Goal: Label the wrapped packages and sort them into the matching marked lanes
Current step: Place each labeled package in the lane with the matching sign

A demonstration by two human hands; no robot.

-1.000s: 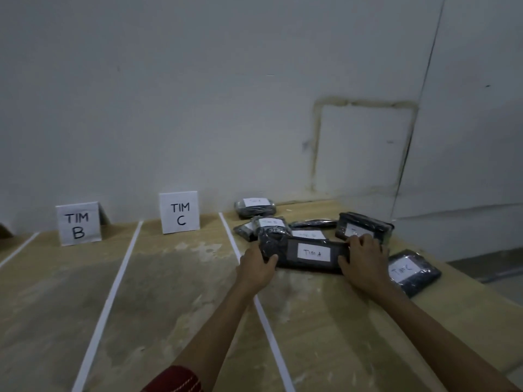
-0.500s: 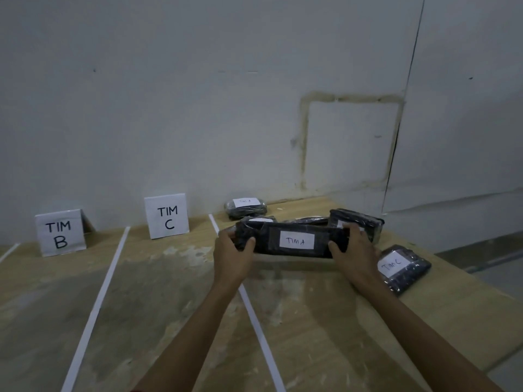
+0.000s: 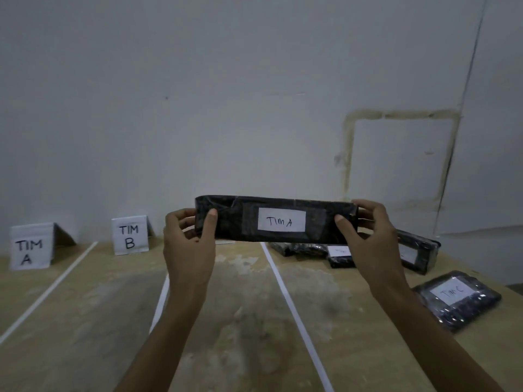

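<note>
A long black wrapped package (image 3: 243, 219) with a white label reading TIM A hangs in the air above the wooden table (image 3: 85, 321), in front of the wall. My left hand (image 3: 188, 244) grips its left end and my right hand (image 3: 365, 236) grips its right end. At the back left stand the folded paper signs TIM A (image 3: 29, 246) and TIM B (image 3: 129, 235). White tape lines (image 3: 285, 287) divide the table into lanes. The held package hides the TIM C sign.
Several more black wrapped packages (image 3: 416, 254) lie at the back right behind my right hand. One labelled TIM C (image 3: 457, 298) lies near the table's right edge. A plain white wall rises close behind the table.
Both hands lifted the TIM A package off the pile and raised it in front of the wall. My view swung left, bringing the TIM A sign into sight.
</note>
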